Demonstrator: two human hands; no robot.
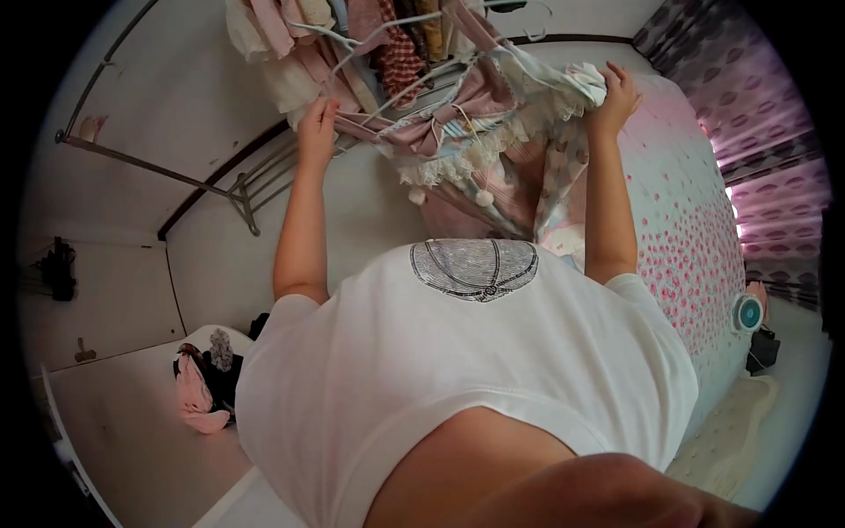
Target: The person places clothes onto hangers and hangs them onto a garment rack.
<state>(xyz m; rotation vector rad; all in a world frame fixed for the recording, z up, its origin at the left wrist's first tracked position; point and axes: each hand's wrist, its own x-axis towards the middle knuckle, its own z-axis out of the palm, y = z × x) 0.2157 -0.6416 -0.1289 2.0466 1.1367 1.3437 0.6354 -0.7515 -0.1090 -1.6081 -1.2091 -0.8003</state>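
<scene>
Pink dress (524, 163) is stretched out in front of me, right between my two hands. My left grip (317, 132) is closed, with the fingers pinching the dress by its pink edge. A white hanger (352, 43) is right there too, but I can't tell if my fingers hold some of it. My right grip (614, 101) is curled around a bunch of white cloth (585, 84) at the other side of the dress. The big pink bow (449, 119) sits in the middle, nearer my left grip, with lace and little white balls hanging under it. The bottom of the dress goes down behind my white shirt (466, 361). Other clothes (398, 53) hang just past the dress, and the flowery bed (687, 246) is by my right arm.
</scene>
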